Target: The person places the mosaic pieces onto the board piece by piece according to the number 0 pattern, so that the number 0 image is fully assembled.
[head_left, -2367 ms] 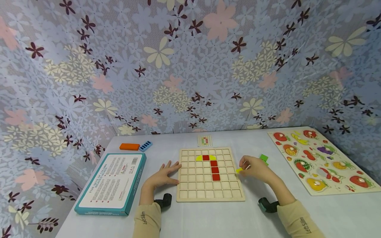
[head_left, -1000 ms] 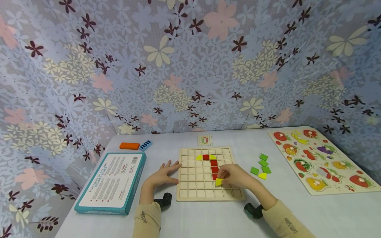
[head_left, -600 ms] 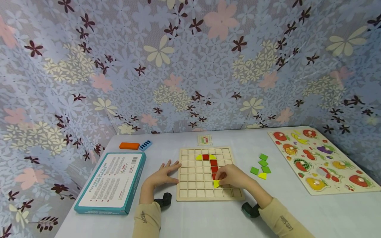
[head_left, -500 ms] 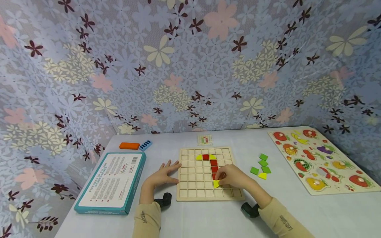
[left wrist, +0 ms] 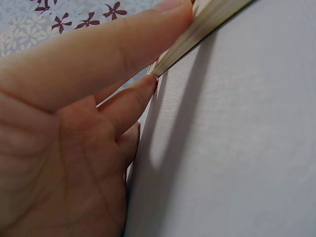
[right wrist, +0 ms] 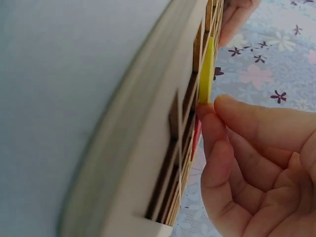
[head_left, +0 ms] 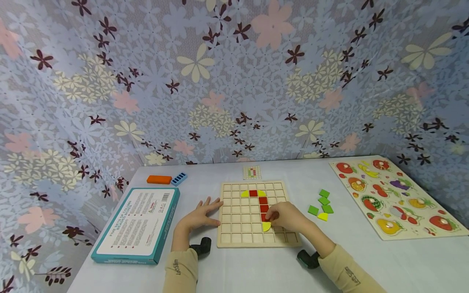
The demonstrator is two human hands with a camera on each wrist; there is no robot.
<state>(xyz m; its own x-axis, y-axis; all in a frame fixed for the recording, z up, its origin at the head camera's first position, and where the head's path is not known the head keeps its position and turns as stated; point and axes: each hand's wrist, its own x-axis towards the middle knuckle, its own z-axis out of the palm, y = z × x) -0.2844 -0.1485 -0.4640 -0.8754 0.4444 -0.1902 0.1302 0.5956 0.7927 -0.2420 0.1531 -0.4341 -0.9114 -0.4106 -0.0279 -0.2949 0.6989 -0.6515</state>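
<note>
A wooden grid board (head_left: 239,240) lies flat on the table, with yellow rounded pieces and a red square at its top and a column of red squares (head_left: 264,208) below. My right hand (head_left: 287,216) is over the board, thumb and finger together at the edge of a yellow rounded piece (head_left: 266,226) under the red column; the right wrist view shows the fingertips touching that yellow piece (right wrist: 206,74). My left hand (head_left: 199,215) has its fingers spread, and its fingertips rest against the board's left edge. The left wrist view shows the left hand (left wrist: 74,123) touching the board's edge (left wrist: 202,29).
Several green squares (head_left: 324,201) and a yellow rounded piece (head_left: 323,216) lie right of the board. A pattern card (head_left: 252,173) is behind it. At the left are a boxed set (head_left: 133,224), an orange block (head_left: 159,179) and a blue piece (head_left: 179,179). A fruit puzzle (head_left: 397,199) lies far right.
My right hand has brought a yellow rounded piece from the board's right side to below the red column. It now shows more fully beneath the fingers. My left hand has stayed in place.
</note>
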